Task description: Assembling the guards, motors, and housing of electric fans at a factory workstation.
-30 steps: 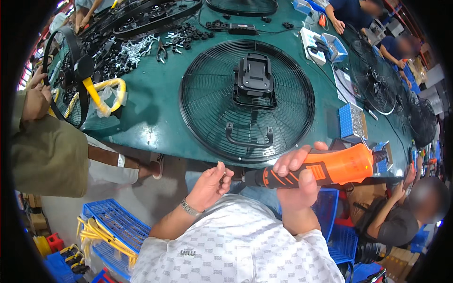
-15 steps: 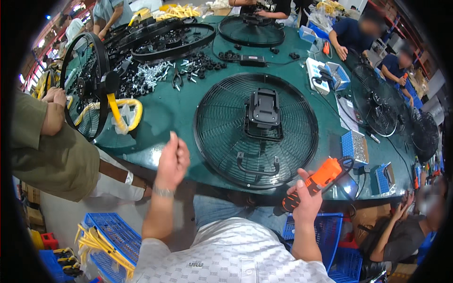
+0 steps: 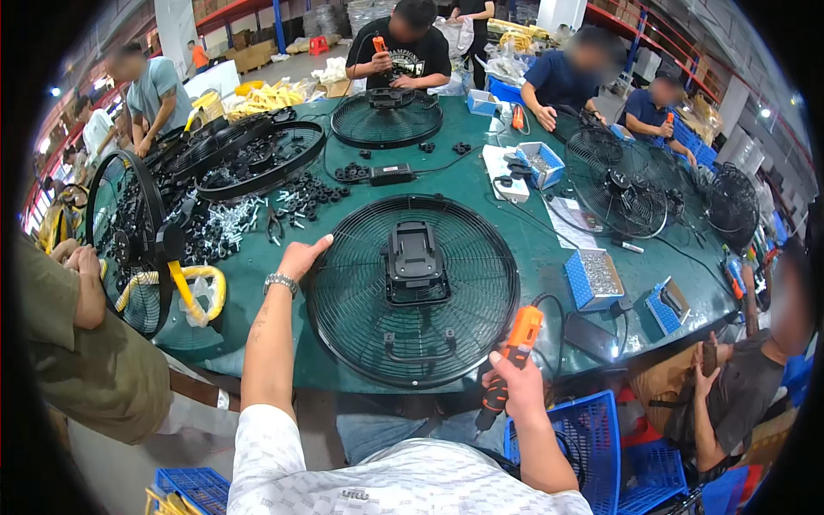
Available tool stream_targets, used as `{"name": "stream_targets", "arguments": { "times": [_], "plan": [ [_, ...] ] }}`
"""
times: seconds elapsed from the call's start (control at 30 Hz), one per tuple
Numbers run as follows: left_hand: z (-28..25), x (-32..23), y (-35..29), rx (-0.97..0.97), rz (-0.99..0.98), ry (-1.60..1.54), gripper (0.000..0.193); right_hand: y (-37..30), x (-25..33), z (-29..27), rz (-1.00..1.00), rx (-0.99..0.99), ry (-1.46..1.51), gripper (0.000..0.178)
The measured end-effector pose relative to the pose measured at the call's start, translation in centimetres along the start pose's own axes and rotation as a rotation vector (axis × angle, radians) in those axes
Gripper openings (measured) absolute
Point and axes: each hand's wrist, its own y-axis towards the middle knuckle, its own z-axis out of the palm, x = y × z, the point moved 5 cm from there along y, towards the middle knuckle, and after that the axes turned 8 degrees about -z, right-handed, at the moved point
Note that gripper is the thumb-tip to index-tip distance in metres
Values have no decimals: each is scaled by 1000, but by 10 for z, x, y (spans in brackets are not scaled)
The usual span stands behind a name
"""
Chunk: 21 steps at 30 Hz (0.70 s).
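Observation:
A round black fan guard (image 3: 352, 339) lies on the green table in front of me, with a black mounting bracket (image 3: 415, 257) at its centre and a small black handle (image 3: 421, 354) near its front rim. My left hand (image 3: 302, 260) is at the guard's upper left rim, thumb along the edge; its other fingers are mostly hidden, curled down at the rim. In my right hand (image 3: 518, 384), at the guard's front right, is an orange and black electric screwdriver (image 3: 520, 333), its tip pointing down toward me past the table edge. A black cable leaves its top.
Loose screws (image 3: 230, 225), black knobs and pliers (image 3: 274, 227) lie left, beside stacked fan parts (image 3: 257, 163). On the right are a blue box of screws (image 3: 593, 280), a phone (image 3: 590, 336) and a power strip (image 3: 502, 174). Co-workers stand around the table; blue crates (image 3: 562, 446) sit below.
My left hand has moved from the air before the table forward to the guard's rim. The screwdriver has turned more upright in my right hand. The view has tilted up.

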Motion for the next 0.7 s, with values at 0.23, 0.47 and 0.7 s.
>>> {"name": "stream_targets", "arguments": {
  "times": [0.23, 0.47, 0.7],
  "plan": [
    [-27, 23, -106, -140, -5, 216, 82, 69, 42, 5, -23, 99, -160, 37],
    [-38, 72, -194, -68, -208, -249, 70, 83, 50, -17, -63, -27, -131, 32],
    [-30, 57, -182, 24, -196, -218, 74, 14, 13, -11, 29, 170, -33, 38]
  ]
}}
